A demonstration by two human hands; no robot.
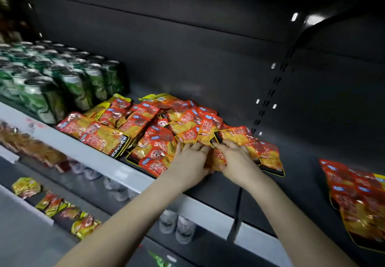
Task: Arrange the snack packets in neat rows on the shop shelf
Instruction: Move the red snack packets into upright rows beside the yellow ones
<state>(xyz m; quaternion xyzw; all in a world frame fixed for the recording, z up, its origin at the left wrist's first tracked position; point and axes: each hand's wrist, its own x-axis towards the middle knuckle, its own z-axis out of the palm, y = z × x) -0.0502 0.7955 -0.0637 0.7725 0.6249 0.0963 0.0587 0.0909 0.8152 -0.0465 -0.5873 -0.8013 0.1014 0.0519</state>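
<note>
A loose heap of red and yellow snack packets (158,125) lies on the dark shelf (302,162), some overlapping and tilted. My left hand (190,158) and my right hand (235,158) meet at the heap's front right. Both curl around one orange packet (216,158) held between them. My right fingers also touch a packet (235,134) lying behind it. A flat row of the same packets (358,200) sits apart at the far right of the shelf.
Green drink cans (62,79) stand in packed rows at the shelf's left. The grey shelf lip (100,154) runs diagonally in front. Lower shelves hold more yellow snack packets (56,206) and clear bottles (177,223). Bare shelf shows between the heap and the right row.
</note>
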